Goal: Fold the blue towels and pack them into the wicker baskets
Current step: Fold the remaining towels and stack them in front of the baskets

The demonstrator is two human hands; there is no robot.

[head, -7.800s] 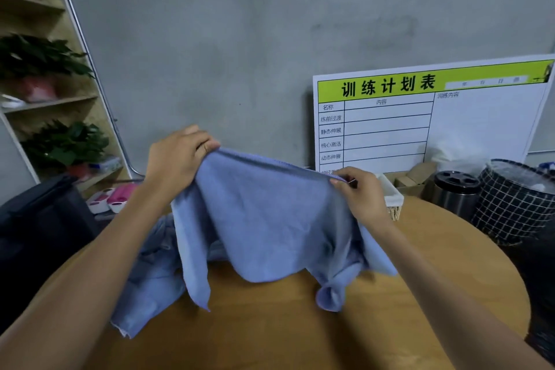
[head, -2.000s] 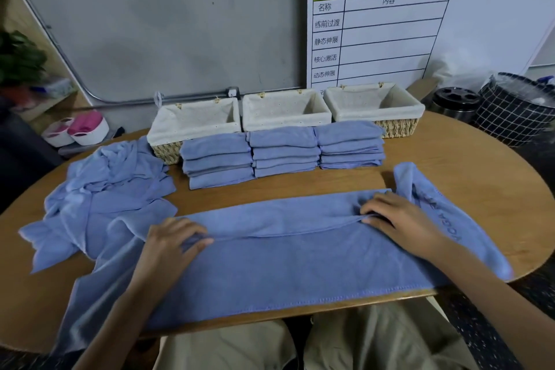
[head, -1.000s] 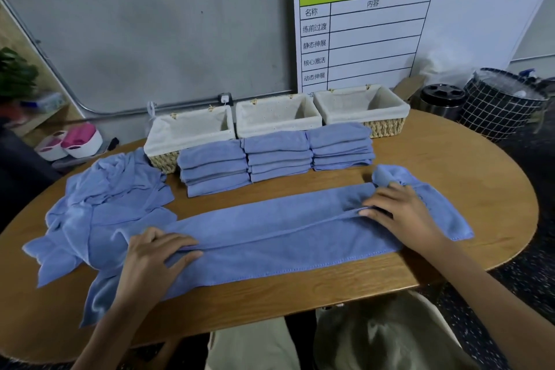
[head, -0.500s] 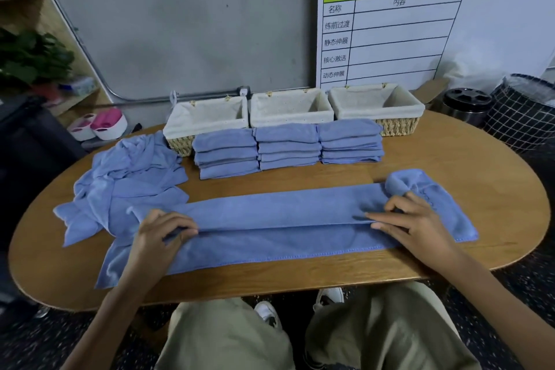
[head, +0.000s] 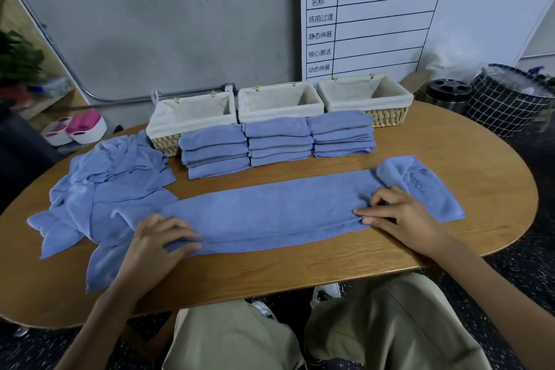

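Head view: the towel (head: 270,207) lies on the table (head: 450,159) as a long band. The left hand (head: 156,246) and right hand (head: 399,219) are well apart, each pinching the near edge at one end.

Risk: both ends beyond the hands are bunched; folding now likely traps creases and skews the edges.

Count: three baskets (head: 280,100), all empty; three stacks (head: 277,141) of four folded towels each; one unfolded pile (head: 105,183).
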